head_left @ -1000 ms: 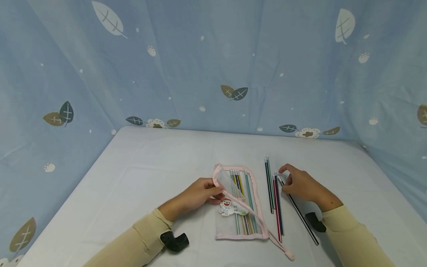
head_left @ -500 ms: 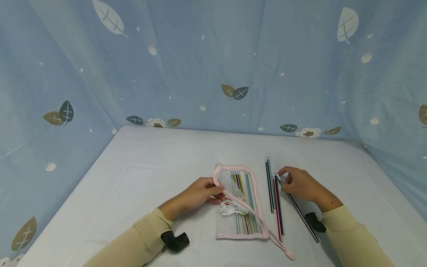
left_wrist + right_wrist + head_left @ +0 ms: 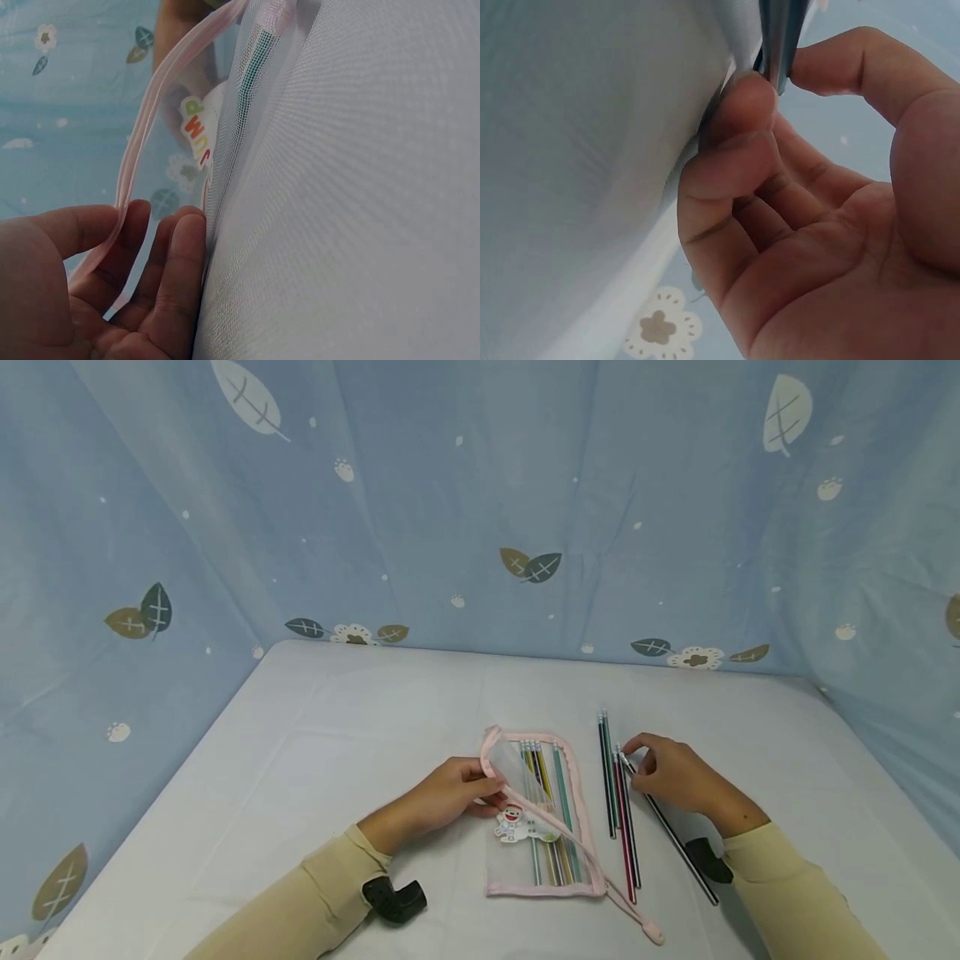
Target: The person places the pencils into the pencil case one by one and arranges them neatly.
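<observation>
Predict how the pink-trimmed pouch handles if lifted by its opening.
Likely floppy: the clear panel of the pouch bows where the left hand pinches its pink trim. May hang lopsided, since the pencils inside lie mostly toward its right side. They could slide out if tilted opening-down, as the trim edge is held open.

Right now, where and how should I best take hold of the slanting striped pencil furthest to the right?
I'd pinch across the shaft of the slanting striped pencil, near its far end, from the right, where your right grip is. It's long and slim and slants away from the red pencil, whose far end crowds its left side, so the right looks easier.
</observation>
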A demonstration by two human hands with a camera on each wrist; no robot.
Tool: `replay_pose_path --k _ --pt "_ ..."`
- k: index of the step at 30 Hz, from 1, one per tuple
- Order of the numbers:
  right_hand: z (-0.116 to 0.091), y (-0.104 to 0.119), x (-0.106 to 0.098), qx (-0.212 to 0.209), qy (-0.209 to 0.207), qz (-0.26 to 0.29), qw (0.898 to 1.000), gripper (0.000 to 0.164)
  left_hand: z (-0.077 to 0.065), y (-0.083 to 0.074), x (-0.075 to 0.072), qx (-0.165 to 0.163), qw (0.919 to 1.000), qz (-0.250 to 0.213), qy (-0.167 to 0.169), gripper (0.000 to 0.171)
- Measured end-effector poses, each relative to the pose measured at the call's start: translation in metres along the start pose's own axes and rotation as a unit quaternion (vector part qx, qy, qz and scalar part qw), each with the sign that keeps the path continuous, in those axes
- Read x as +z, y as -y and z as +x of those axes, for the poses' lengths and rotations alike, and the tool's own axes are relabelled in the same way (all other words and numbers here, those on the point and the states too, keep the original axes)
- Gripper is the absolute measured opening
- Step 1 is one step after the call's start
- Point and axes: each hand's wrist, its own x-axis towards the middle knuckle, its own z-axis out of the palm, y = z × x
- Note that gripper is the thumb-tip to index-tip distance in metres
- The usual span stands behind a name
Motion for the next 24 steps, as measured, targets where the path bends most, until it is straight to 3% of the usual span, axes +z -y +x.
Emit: replay_pose_path --k 24 --pt "-0.0009 0.0031 0.0016 0.002 0.002 0.008 1.0 0.038 -0.0009 -0.002 0.0018 -0.003 1.0 -0.007 -0.004 0.028"
